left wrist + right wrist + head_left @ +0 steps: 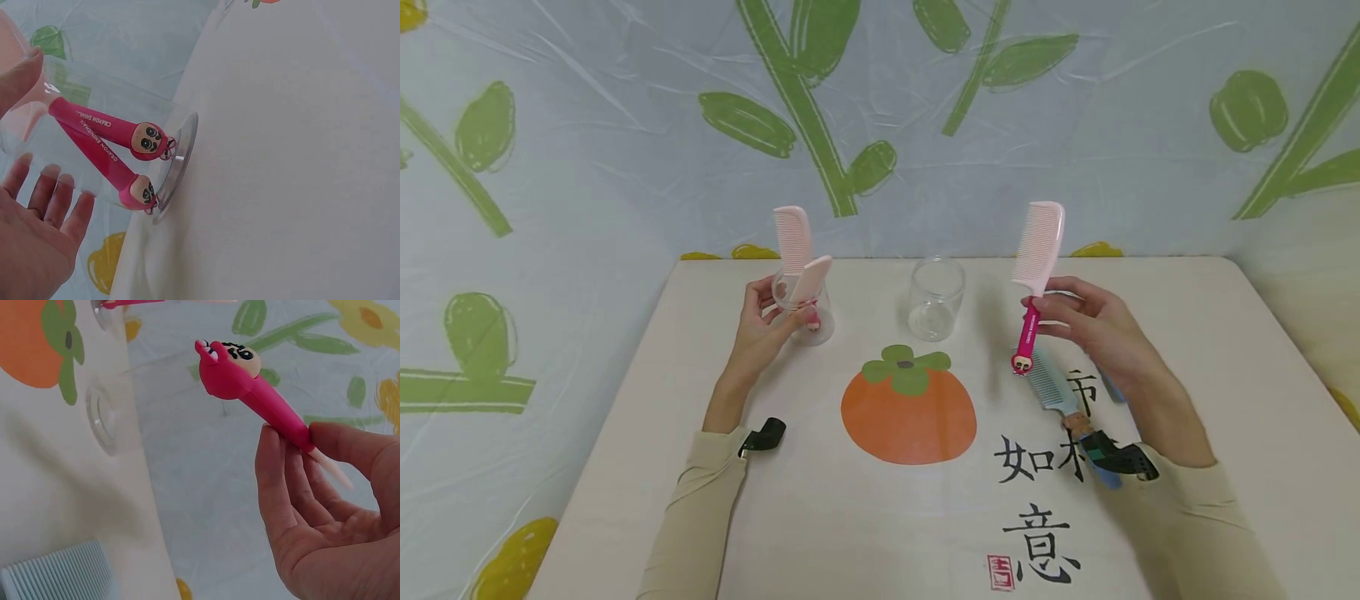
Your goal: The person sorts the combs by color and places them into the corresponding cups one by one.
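My left hand (pixel 762 333) holds a clear glass cup (pixel 826 323) near its rim, thumb on one side and fingers on the other. Two pink combs (pixel 793 237) stand in that cup, teeth ends up; their dark pink handles (pixel 100 125) with cartoon heads point down inside it. Another pink comb (pixel 1040 244) is pinched by its dark pink handle in my right hand (pixel 1093 321). It is held upright above the table, teeth end up and cartoon head (pixel 230 369) at the bottom. Between the hands stands a second clear glass cup (pixel 936 300).
Under my right hand and wrist lies a light blue comb (pixel 1051 383) on the table, with more blue pieces (pixel 1108 477) partly hidden by the arm. The pale tabletop (pixel 805 525) bears a printed persimmon (pixel 910 417) and black characters. A leaf-patterned sheet (pixel 647 167) hangs behind.
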The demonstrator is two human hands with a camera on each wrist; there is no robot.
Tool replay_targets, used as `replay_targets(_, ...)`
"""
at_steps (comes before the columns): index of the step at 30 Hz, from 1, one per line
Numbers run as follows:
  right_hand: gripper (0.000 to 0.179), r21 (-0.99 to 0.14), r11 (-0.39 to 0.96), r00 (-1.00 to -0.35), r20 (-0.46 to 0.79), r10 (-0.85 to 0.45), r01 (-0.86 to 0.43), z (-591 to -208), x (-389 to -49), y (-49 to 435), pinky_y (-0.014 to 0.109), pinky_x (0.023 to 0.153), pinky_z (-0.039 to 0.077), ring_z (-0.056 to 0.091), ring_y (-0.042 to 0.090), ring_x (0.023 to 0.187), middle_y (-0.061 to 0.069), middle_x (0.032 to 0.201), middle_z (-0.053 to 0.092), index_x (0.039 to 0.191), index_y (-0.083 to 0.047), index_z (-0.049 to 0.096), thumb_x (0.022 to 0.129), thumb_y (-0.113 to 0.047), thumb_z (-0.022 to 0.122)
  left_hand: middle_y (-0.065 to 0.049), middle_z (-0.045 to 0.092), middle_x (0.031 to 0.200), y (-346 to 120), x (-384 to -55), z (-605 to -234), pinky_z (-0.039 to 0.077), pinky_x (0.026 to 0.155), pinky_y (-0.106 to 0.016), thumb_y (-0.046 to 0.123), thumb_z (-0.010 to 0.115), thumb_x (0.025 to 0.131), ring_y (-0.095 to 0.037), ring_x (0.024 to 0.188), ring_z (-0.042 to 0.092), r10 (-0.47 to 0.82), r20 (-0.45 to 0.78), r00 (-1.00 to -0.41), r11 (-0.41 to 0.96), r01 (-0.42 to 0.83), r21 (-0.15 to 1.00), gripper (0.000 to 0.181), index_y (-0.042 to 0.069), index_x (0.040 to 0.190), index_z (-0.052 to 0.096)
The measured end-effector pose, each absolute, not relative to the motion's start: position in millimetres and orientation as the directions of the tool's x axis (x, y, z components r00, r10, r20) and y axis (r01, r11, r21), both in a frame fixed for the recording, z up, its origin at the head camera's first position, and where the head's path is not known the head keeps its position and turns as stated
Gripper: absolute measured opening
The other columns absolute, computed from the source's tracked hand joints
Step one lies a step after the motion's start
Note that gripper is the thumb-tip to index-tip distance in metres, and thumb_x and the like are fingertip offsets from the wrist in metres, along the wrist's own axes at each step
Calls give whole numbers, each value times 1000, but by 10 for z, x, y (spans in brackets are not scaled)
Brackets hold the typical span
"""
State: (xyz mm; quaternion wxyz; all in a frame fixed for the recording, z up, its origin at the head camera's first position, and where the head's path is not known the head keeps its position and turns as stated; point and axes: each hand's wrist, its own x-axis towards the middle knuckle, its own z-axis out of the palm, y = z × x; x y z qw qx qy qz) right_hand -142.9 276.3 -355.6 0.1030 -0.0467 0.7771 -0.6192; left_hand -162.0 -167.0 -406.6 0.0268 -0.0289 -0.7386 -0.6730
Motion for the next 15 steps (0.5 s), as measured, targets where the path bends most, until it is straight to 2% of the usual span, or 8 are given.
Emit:
replay_targets(1, 42, -974, 224, -976, -91, -200, 45, -3555, -1430, 2738, 20, 90, 55, 71, 10, 103, -8, 116, 73, 143, -9, 54, 104, -24, 63, -21, 40, 142, -1668, -1621, -4066, 32, 119, -49, 4, 75, 90, -26, 129, 40, 7, 81, -997, 91, 81, 993, 73, -4, 147, 29)
replay_targets(3, 41, -976, 216, -976, -78, -203, 33, -3547, -1430, 2689, 20, 88, 55, 71, 10, 103, -7, 115, 74, 141, -7, 55, 103, -21, 64, -22, 40, 142, -1667, -1623, -4066, 31, 119, -49, 4, 75, 90, -27, 130, 40, 9, 85, -996, 94, 85, 992, 73, -4, 146, 29)
replay_targets(15, 39, -984, 174, -962, -12, -271, -37, -3519, -1468, 2436, 27, 86, 59, 72, 16, 101, 2, 118, 70, 139, -1, 56, 102, -13, 65, -19, 41, 141, -1673, -1624, -4067, 32, 118, -48, 5, 75, 90, -25, 129, 40, 9, 81, -997, 90, 81, 993, 73, -3, 146, 30)
